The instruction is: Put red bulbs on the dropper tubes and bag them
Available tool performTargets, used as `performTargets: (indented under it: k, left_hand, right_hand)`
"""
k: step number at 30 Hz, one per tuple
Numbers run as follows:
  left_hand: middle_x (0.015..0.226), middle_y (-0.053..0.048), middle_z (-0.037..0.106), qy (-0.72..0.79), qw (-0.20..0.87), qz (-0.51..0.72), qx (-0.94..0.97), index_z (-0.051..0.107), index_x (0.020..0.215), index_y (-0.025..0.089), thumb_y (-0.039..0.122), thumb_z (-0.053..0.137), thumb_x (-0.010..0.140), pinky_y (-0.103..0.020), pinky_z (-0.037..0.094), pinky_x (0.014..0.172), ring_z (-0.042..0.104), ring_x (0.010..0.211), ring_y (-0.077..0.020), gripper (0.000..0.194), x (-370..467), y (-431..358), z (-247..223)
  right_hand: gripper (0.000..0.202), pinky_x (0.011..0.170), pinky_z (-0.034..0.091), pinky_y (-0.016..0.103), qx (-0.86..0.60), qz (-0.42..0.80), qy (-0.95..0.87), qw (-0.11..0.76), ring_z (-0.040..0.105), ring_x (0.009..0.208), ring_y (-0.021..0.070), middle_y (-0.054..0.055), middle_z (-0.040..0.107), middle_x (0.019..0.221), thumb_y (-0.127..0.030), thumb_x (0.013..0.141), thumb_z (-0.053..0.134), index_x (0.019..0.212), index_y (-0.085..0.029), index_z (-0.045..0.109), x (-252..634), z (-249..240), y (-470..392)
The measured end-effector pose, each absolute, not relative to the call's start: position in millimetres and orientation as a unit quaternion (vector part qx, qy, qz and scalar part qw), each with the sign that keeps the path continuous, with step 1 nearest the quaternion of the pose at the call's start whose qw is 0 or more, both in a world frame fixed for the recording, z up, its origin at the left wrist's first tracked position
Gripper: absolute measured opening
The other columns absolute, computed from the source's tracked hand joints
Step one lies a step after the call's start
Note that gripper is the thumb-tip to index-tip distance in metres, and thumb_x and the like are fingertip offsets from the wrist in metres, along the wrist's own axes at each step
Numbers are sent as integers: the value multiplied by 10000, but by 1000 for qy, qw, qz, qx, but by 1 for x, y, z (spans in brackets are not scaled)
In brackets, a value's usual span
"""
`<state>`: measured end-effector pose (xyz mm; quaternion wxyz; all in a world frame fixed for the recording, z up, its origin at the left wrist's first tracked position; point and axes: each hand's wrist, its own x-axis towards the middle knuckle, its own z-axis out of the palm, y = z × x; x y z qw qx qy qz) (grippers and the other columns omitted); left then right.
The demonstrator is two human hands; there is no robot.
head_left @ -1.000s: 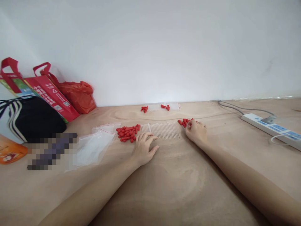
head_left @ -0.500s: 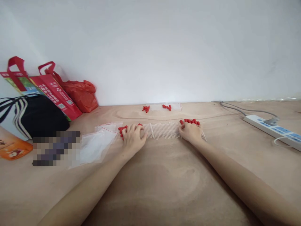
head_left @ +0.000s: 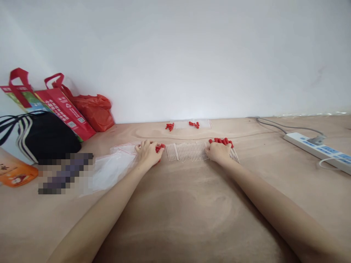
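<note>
Head view: left hand (head_left: 149, 154), left of centre, fingers bent over pile of red pieces (head_left: 161, 147); cannot tell if any is gripped. Right hand (head_left: 219, 150), right of centre, curled at row of thin pale sticks (head_left: 188, 151) mid-frame; grip hidden. Red-headed sticks (head_left: 226, 141) around right hand. Power strip (head_left: 307, 144), right edge.

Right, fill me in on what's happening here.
A person's left hand is over a pile of red pieces; its grip is hidden. The right hand is at a row of thin sticks, and more red pieces line the far ends of those at the right. Clear bags lie left of the pile.
</note>
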<state>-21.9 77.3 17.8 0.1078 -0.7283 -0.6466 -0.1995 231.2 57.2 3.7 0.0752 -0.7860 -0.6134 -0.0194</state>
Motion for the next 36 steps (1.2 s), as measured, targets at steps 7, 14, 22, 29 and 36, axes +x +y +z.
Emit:
performTargets:
  k: [7,14,22,29,36]
  left_hand:
    - [1119,-89,517,-685,43,-123,-717,654,900,288,462,559,689,-498,270,871,391,1084,-317,289,-15,116,25]
    - [1014,-98,572,-673,17,-125,-728,679,745,264,368,613,658,-518,299,821,424,1037,-354,151,-15,118,23]
    - [883,-57,631,-632,-10,-264,-728,602,796,201,272,576,717,-511,275,896,504,980,-282,110,-17,113,30]
    - [871,-40,608,-457,-225,-416,-753,502,1050,161,217,475,787,-244,473,635,603,703,-126,270,11,53,8]
    - [771,-18,593,-395,-210,-307,-840,563,766,169,74,515,661,-289,448,688,556,721,-149,150,20,8,-6]
  right_hand:
    - [231,695,324,317,-599,-26,-789,131,546,794,215,97,628,770,-279,816,416,757,-144,594,233,8,24]
    - [192,670,323,279,-453,16,-876,163,510,717,161,38,588,696,-317,818,478,710,-174,545,241,0,-10]
    - [143,678,310,295,-471,-15,-866,167,494,758,178,48,579,753,-264,838,449,745,-170,504,241,-2,-13]
    - [136,663,312,288,-481,25,-843,238,520,696,147,35,587,762,-195,875,360,791,-164,462,244,-19,-9]
    - [240,672,297,298,-463,-12,-849,252,525,786,168,68,599,876,-170,881,328,1014,-173,527,240,-24,-16]
